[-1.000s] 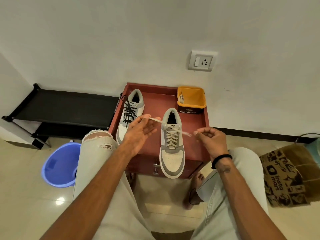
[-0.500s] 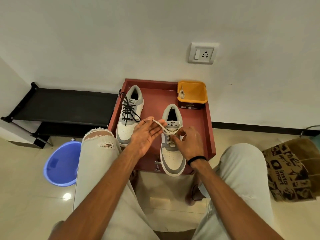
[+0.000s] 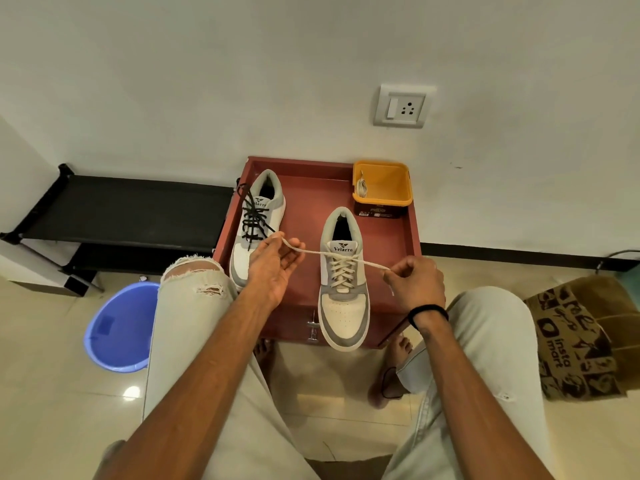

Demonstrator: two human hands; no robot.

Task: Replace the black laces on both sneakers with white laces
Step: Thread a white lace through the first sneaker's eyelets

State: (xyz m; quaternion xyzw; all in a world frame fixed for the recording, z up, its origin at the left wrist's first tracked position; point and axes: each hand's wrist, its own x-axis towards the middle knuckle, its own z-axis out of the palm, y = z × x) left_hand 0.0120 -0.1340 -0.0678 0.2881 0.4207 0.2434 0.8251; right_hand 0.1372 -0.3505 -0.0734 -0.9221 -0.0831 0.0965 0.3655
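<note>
White lace (image 3: pixel 343 268) was in the rt sneaker (image 3: pixel 344 278) on the red table (image 3: pixel 311 202). We pulled both ends out wide. Our left hand (image 3: pixel 273 268) pinched one end w/ loose fingers; our right hand (image 3: pixel 417 284) curled tight on the other. Left sneaker (image 3: pixel 258 223), w/ black lace (image 3: pixel 252 220), sat beside.
</note>
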